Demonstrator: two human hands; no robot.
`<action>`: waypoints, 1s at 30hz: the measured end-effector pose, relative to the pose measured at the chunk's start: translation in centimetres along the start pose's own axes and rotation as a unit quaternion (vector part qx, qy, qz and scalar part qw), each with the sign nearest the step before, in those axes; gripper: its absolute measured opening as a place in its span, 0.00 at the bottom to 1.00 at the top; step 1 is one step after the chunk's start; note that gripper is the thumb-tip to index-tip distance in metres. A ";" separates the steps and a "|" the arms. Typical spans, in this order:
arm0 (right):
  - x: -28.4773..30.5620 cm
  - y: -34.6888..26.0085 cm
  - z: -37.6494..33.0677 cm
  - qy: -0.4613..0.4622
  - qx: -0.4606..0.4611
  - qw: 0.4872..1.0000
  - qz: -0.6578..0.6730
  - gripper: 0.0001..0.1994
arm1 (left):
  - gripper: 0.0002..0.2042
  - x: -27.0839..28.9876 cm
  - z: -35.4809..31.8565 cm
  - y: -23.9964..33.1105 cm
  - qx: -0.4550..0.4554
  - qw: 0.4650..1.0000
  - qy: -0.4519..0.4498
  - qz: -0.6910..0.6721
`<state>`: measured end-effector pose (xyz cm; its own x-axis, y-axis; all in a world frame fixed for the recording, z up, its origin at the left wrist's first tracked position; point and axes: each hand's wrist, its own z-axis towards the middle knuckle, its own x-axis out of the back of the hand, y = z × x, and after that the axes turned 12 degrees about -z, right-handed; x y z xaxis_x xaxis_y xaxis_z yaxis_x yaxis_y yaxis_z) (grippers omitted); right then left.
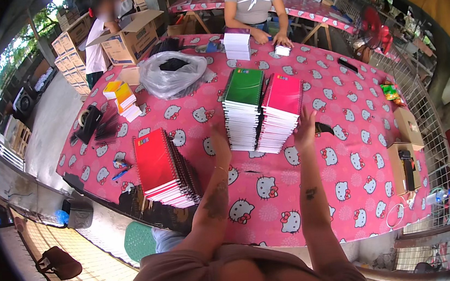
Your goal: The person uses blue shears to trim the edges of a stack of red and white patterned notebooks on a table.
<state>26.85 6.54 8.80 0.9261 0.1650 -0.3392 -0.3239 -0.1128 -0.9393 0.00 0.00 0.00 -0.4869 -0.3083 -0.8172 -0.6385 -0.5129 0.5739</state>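
Note:
Two tall stacks of spiral notebooks stand side by side, one with a green cover on top (244, 85) and one with a pink cover (283, 95). My left hand (219, 141) is upright at the left side of the green stack, fingers stretched out. At the pink stack's right side my right hand (305, 126) has its fingers extended upward, palm toward the stack. Neither hand is wrapped round a notebook; whether the fingertips touch the stacks I cannot tell. A stack of red spiral notebooks (153, 162) stands left of my left forearm.
On the pink patterned tablecloth (268, 213) lie a clear plastic bag (175, 85), yellow and orange pads (123, 99), a black tape dispenser (89, 124) and pens (121, 173). Across the table a co-worker's hands (281, 41) handle a small white stack. Cardboard boxes (130, 43) stand far left.

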 end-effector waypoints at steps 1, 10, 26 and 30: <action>-1.6 -2.4 -0.3 -0.024 0.037 0.999 -0.027 0.43 | 0.31 -1.0 0.7 0.6 -0.026 0.997 0.002 -0.071; -6.6 -9.1 -1.0 -0.080 0.075 0.989 -0.096 0.46 | 0.31 -13.4 -1.0 6.9 0.158 0.982 -0.030 0.095; 0.6 11.4 -12.5 0.271 -0.034 0.959 -0.083 0.18 | 0.19 -7.0 -26.6 5.9 0.067 0.872 -0.311 0.372; -4.0 12.9 -17.6 0.212 0.097 0.907 -0.351 0.14 | 0.15 -1.8 -26.0 12.0 0.266 0.673 -0.590 0.357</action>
<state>22.41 -12.83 -1.09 0.8947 -0.2668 0.3583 0.3854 0.0555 -0.9211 8.70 -26.48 6.96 -0.7171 0.6885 0.1078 0.0394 -0.1144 0.9927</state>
